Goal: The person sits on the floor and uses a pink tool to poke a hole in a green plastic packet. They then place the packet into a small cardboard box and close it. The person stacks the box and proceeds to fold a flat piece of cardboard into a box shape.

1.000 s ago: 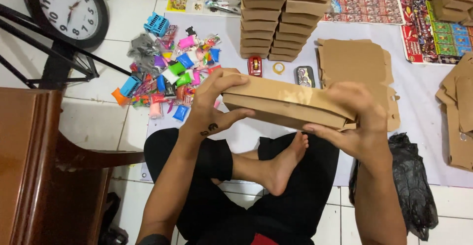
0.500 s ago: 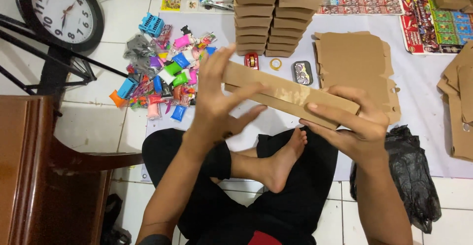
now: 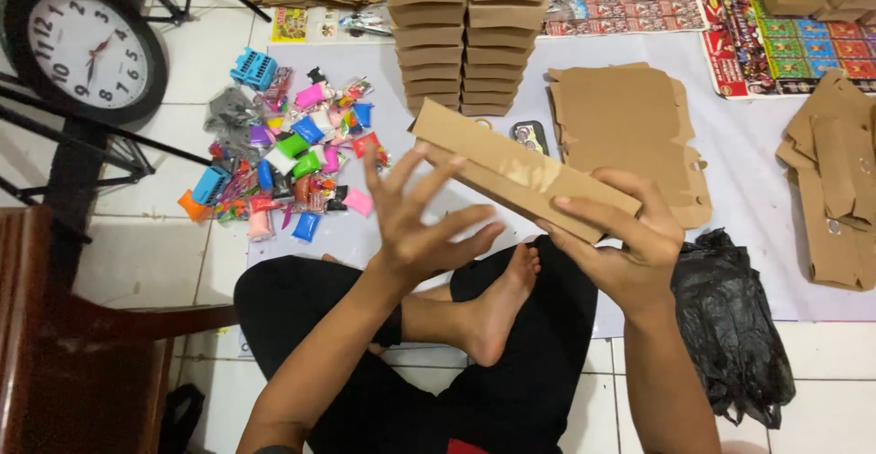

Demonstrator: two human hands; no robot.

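A flat brown cardboard box (image 3: 511, 166) is held tilted over my crossed legs, its far end pointing up-left. My right hand (image 3: 625, 244) grips its near right end, fingers wrapped over the top edge. My left hand (image 3: 415, 221) is off the box, fingers spread apart, just left of and below it, holding nothing.
Two stacks of folded brown boxes (image 3: 470, 30) stand ahead. Flat cardboard blanks (image 3: 630, 130) lie to the right, more at the far right (image 3: 835, 189). A pile of small colourful packets (image 3: 287, 153) is at left, a wall clock (image 3: 87, 48) beyond it, a black plastic bag (image 3: 730, 326) by my right leg.
My left hand has let go of the box and pulled back with its fingers spread. The box now rests in my right hand alone, tilted more steeply.
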